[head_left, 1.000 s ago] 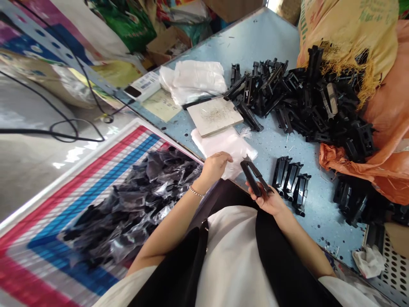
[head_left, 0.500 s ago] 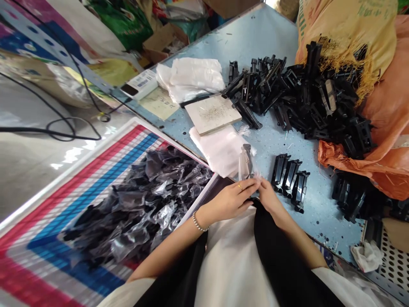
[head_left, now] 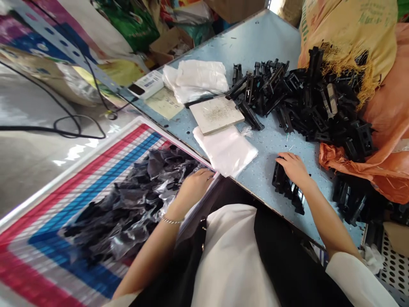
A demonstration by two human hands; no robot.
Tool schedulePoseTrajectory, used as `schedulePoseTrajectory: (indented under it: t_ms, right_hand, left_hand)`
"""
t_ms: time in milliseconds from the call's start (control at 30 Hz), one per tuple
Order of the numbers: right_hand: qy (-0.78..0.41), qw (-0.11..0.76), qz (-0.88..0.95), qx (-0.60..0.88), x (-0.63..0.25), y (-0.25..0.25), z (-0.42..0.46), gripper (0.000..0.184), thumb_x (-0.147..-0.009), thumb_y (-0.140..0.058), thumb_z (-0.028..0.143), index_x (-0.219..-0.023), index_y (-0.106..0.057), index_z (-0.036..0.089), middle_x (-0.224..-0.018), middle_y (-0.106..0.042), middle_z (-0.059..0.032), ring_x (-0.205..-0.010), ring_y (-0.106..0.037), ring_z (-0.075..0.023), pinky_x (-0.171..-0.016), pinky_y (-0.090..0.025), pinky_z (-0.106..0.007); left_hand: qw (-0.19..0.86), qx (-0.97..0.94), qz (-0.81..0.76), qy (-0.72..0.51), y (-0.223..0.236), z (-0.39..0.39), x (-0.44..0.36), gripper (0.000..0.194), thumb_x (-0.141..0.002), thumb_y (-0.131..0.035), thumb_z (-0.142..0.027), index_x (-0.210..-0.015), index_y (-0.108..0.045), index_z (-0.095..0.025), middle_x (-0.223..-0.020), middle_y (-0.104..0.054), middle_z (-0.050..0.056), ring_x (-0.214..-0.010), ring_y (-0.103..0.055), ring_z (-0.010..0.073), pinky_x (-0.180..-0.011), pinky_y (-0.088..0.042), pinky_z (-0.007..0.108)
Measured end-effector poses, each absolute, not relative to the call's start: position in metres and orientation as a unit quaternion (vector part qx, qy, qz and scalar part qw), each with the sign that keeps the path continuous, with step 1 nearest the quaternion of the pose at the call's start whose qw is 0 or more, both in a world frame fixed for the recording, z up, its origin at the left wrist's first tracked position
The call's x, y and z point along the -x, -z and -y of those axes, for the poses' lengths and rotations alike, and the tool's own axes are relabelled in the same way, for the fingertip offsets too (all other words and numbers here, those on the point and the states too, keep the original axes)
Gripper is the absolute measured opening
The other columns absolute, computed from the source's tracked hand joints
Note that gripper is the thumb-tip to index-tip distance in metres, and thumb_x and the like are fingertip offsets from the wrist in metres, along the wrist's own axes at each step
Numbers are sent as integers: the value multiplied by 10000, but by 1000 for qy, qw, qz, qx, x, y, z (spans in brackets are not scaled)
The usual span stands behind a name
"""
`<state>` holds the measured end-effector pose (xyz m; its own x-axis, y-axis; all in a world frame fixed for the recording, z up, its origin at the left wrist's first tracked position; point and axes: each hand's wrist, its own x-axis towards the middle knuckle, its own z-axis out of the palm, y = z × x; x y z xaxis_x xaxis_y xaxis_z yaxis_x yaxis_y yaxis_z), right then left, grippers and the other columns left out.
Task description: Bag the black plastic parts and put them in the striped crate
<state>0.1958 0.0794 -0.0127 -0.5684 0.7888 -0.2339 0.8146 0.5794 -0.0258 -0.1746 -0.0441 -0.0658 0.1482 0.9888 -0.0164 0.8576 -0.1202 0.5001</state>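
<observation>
My left hand [head_left: 196, 185] is over the near rim of the striped basket [head_left: 35, 209], back of the hand up. Its fingers curl down out of sight, so whether anything is in them is hidden. Below and beside it lie many black parts in clear plastic bags [head_left: 134, 213]. On the blue table, my right hand [head_left: 292, 168] has its fingers closed over the top end of a black plastic part [head_left: 278, 177], the leftmost of a short row. Its neighbours [head_left: 298, 200] stand partly under the palm and wrist. A stack of clear plastic bags [head_left: 226, 151] lies between the hands.
A speckled white block [head_left: 217, 114] weighs on the bag stack. More folded bags [head_left: 201, 79] lie behind it. A heap of black parts [head_left: 287, 94] spills from a yellow sack [head_left: 351, 25] and an orange sack [head_left: 386, 115]. Black cables [head_left: 54, 132] hang at left.
My hands have parted from the bagged part they held together. The left moved left over the basket; the right moved right onto the row of black parts. The bagged part is no longer distinguishable.
</observation>
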Motion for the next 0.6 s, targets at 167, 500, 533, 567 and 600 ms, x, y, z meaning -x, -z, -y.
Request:
schedulePoseTrajectory:
  t_ms: [167, 500, 533, 567, 600]
  right_hand:
    - [98, 71, -881, -457, -194, -6, -79, 361, -934, -475, 149, -1224, -676, 229, -1282, -638, -101, -1113, -594, -297, -967, -488, -452]
    - [666, -282, -488, -489, -160, 22, -41, 266, -794, -711, 481, -836, -702, 218, -729, -671, -18, -623, -589, -160, -600, -501, -301]
    - [707, -290, -437, -474, -154, 25, -37, 285, -760, -741, 490, -788, -693, 210, -694, -663, -16, -584, -574, -151, -570, -484, -292]
    - [742, -289, -396, -457, -148, 28, -32, 305, -734, -760, 495, -764, -688, 200, -672, -658, -17, -553, -560, -143, -541, -465, -282]
    - [774, -279, -364, -437, -144, 30, -26, 325, -722, -768, 499, -763, -691, 187, -653, -653, -18, -527, -546, -135, -515, -444, -271]
  left_hand:
    - [135, -743, -602, -260, 68, -14, 99, 163, -902, -631, -314, -948, -644, -158, -1076, -642, 151, -1042, -610, 282, -922, -514, 424]
    - [415, -570, -618, -347, 77, -47, 116, 175, -871, -561, -296, -833, -663, -160, -797, -697, 36, -730, -630, 164, -685, -492, 273]
    - [430, -545, -622, -362, 78, -46, 117, 169, -857, -575, -304, -848, -656, -156, -762, -687, 27, -692, -618, 155, -648, -484, 264]
    - [437, -527, -624, -377, 78, -45, 116, 150, -838, -589, -288, -863, -648, -152, -745, -681, 22, -668, -612, 149, -628, -483, 257]
    - [435, -520, -624, -389, 79, -45, 115, 127, -821, -594, -253, -877, -642, -150, -750, -682, 21, -667, -616, 146, -631, -494, 256]
